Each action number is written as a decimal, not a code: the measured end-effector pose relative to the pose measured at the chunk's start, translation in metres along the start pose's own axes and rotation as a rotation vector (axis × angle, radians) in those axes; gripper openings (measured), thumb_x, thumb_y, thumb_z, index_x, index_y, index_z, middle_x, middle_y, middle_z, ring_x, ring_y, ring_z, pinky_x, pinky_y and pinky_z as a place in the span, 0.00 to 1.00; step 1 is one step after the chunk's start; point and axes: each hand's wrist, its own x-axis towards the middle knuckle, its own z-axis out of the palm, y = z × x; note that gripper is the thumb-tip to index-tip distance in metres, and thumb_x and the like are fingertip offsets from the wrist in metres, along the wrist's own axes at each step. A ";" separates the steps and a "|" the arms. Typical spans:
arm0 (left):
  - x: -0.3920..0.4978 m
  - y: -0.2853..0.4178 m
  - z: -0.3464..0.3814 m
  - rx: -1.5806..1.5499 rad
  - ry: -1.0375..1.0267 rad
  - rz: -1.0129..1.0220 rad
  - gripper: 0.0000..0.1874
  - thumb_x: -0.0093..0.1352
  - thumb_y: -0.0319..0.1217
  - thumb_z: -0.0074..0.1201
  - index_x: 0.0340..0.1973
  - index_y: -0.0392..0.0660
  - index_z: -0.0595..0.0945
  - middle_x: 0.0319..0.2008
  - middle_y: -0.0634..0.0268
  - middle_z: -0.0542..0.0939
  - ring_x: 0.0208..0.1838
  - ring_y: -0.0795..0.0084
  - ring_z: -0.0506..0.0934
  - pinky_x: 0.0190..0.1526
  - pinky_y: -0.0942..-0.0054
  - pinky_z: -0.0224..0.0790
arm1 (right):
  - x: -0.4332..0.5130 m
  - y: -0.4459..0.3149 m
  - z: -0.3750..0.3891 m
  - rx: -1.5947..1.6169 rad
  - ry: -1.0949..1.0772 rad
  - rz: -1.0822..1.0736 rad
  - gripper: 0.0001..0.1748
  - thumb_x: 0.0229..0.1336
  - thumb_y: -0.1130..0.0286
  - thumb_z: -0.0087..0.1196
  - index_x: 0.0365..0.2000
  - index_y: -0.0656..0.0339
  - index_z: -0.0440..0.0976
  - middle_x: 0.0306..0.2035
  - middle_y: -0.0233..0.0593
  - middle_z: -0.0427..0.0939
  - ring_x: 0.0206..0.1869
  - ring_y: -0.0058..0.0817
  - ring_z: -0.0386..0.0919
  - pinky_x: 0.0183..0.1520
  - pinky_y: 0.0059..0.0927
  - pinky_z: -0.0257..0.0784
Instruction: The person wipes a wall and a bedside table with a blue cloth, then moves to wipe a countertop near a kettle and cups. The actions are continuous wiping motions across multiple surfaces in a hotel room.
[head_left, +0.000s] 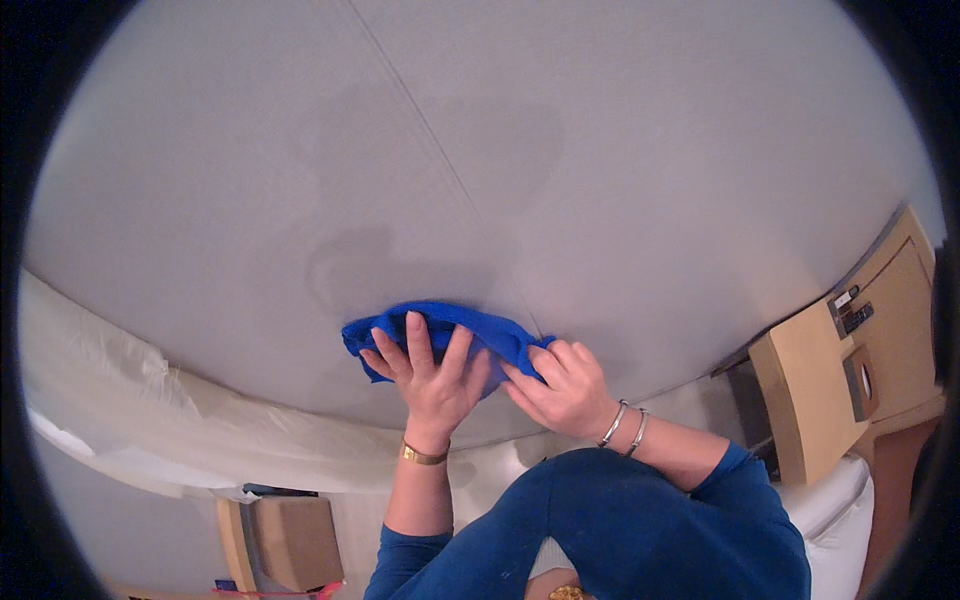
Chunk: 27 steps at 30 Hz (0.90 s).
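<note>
A crumpled blue cloth (442, 311) lies against a broad grey surface (600, 187), which looks like a wall, with a thin diagonal seam line. My left hand (435, 379), with a gold-coloured watch at the wrist, rests on the cloth with its fingers spread and pointing away from me. Just to its right, my right hand (562, 382) pinches the cloth's right end in bent fingers; two silver-coloured bangles circle that wrist. Part of the cloth is hidden behind both hands.
Pale, wrinkled sheeting (225, 405) runs along the surface's lower left edge. Light wooden furniture (817, 390) stands at the right, with a tissue box (862, 382) and a dark remote control (859, 319) on it. A brown boxlike object (296, 540) is at the lower left, white fabric (840, 517) at the lower right.
</note>
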 end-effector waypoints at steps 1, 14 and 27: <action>-0.003 -0.002 0.000 -0.020 0.003 -0.001 0.18 0.60 0.48 0.63 0.46 0.65 0.85 0.76 0.55 0.54 0.78 0.37 0.38 0.73 0.37 0.18 | 0.000 -0.003 0.002 -0.011 -0.004 0.003 0.14 0.44 0.68 0.63 0.36 0.55 0.81 0.33 0.37 0.73 0.31 0.32 0.71 0.30 0.30 0.63; 0.022 0.068 0.032 -0.103 -0.053 0.234 0.19 0.65 0.43 0.61 0.52 0.62 0.85 0.74 0.54 0.60 0.79 0.43 0.40 0.73 0.43 0.12 | -0.045 0.034 -0.025 -0.067 -0.059 0.290 0.11 0.43 0.69 0.62 0.32 0.56 0.78 0.29 0.41 0.69 0.29 0.35 0.75 0.27 0.33 0.73; 0.094 0.210 0.085 -0.197 -0.126 0.395 0.22 0.65 0.39 0.58 0.56 0.59 0.82 0.72 0.60 0.64 0.79 0.52 0.45 0.74 0.47 0.10 | -0.104 0.129 -0.108 -0.195 -0.022 0.617 0.15 0.41 0.74 0.63 0.35 0.61 0.79 0.34 0.47 0.70 0.36 0.42 0.75 0.36 0.41 0.77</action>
